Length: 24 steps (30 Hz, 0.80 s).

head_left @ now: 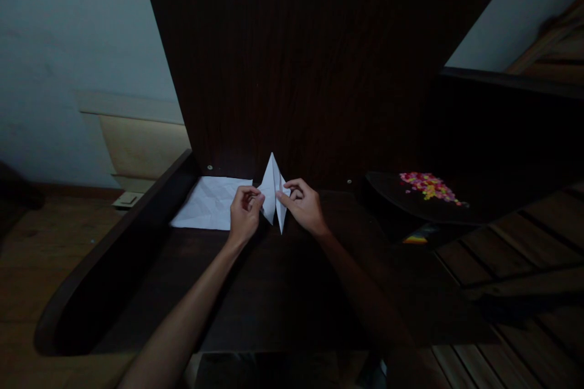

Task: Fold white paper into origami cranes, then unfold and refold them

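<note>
My left hand [245, 209] and right hand [306, 205] pinch white, pointed folded paper [270, 188] by its sides: probably light, easily creased.

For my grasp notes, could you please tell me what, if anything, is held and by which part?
A folded white paper: the left hand pinches its left side, the right hand its right side.

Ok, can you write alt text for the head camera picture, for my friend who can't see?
A person's left hand and right hand hold a pointed, folded white paper at a dark desk. A creased white sheet lies to the left; small pink and yellow pieces lie on a shelf to the right.
</note>
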Each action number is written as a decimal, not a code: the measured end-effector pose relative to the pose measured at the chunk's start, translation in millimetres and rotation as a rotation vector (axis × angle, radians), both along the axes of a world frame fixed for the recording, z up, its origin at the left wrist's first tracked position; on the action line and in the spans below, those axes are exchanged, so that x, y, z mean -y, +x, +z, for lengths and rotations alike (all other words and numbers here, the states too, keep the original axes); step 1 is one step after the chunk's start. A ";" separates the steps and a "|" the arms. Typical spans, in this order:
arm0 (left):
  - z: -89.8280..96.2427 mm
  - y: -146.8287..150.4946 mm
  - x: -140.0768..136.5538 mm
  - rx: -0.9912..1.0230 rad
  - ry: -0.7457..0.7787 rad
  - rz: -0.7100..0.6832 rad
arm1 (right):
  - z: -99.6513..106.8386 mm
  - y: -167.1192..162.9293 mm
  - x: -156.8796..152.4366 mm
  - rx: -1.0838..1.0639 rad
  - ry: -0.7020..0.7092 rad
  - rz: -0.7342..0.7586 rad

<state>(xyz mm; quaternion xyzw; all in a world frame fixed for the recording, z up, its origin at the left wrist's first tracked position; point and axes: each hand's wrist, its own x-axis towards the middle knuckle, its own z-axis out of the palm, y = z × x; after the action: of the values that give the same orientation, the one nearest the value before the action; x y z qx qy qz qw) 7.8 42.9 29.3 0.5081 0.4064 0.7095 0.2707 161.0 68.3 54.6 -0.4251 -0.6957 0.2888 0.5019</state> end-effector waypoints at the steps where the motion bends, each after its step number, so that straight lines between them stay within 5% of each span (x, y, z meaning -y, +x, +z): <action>1: 0.1 0.2 1.2 -0.019 0.002 0.019 | 1.1 -0.4 1.4 0.045 0.027 -0.022; 9: -9.0 -0.7 0.7 -0.139 -0.002 0.092 | 9.4 -2.0 7.5 0.218 0.248 -0.135; 17: -4.4 -4.3 1.9 -0.372 0.078 0.341 | 12.0 -7.0 19.3 0.250 0.416 -0.155; 24: -5.9 -4.9 0.0 -0.431 0.072 0.319 | 15.9 -9.4 24.6 0.267 0.471 -0.123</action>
<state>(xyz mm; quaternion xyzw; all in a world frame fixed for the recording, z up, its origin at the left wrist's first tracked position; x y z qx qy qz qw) 2.9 42.9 23.3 0.5860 0.5043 0.6327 0.0445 151.6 43.7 70.4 -0.3724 -0.7765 0.0298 0.5074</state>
